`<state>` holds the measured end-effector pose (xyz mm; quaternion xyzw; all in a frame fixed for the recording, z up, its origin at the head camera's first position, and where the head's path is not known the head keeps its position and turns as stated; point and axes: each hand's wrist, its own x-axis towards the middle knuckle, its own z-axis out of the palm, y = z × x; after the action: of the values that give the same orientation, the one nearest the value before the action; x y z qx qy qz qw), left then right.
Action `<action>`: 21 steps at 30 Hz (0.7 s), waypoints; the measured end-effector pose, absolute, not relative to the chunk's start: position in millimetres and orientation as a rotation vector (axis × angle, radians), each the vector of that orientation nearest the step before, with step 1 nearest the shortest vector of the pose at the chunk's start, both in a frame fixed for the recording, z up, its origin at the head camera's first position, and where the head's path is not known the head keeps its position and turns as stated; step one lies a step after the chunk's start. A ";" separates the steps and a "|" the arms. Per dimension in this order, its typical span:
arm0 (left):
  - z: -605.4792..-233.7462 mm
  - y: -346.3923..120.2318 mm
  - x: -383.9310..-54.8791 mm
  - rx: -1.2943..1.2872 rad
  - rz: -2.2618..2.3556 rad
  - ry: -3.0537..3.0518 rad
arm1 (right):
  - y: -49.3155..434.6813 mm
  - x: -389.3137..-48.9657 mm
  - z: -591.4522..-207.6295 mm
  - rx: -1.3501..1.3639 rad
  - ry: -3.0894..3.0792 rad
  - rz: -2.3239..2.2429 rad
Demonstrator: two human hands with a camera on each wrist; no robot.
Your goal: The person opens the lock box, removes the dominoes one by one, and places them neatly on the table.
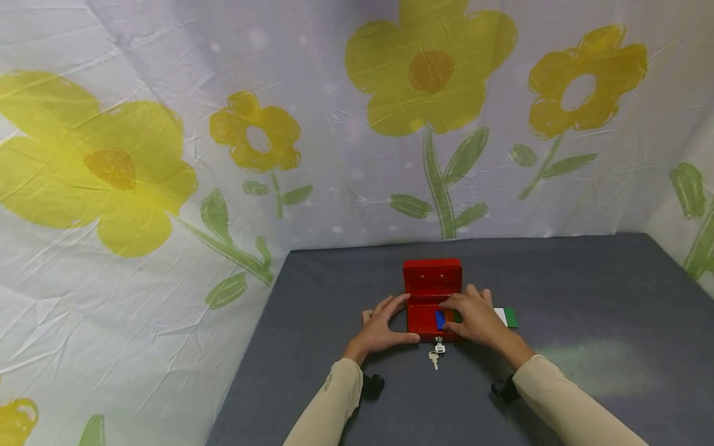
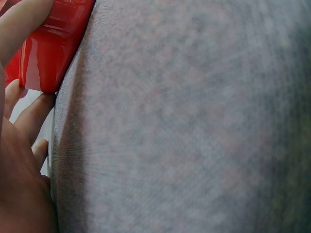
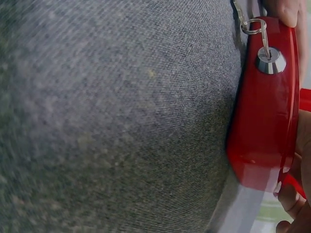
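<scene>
A red cash box [image 1: 415,319] stands on the table with its lid [image 1: 432,275] raised at the back. My left hand [image 1: 382,331] holds its left side, thumb at the front corner and fingers spread toward the back. Over the right part of the box, my right hand [image 1: 474,317] pinches a few coloured cards between thumb and fingers. A blue card [image 1: 440,320] shows at their left end; orange and green show beside it, partly hidden by the hand. In the right wrist view, a key sits in the front lock [image 3: 271,62], with a ring [image 3: 253,26] on it.
A second key [image 1: 434,359] hangs from the ring onto the grey table [image 1: 334,297]. Right of the box, a white card [image 1: 501,316] and a green card [image 1: 511,318] lie partly behind my right hand. A flowered cloth [image 1: 329,124] hangs behind the table.
</scene>
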<state>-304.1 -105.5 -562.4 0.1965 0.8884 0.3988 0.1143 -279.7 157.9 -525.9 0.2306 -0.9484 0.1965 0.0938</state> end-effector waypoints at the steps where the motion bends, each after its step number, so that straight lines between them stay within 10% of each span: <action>1: -562.4 -105.7 -304.1 0.576 1.169 2.605 | 157.4 -279.8 -524.9 0.692 -2.814 0.570; 21: -562.4 -106.5 -304.2 0.587 1.156 2.617 | 150.5 -288.0 -519.0 0.773 -2.877 0.420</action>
<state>-304.2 -106.5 -562.4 0.1997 0.8906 0.3933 0.1106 -288.0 150.5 -519.0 0.2564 -0.9541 0.1395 0.0667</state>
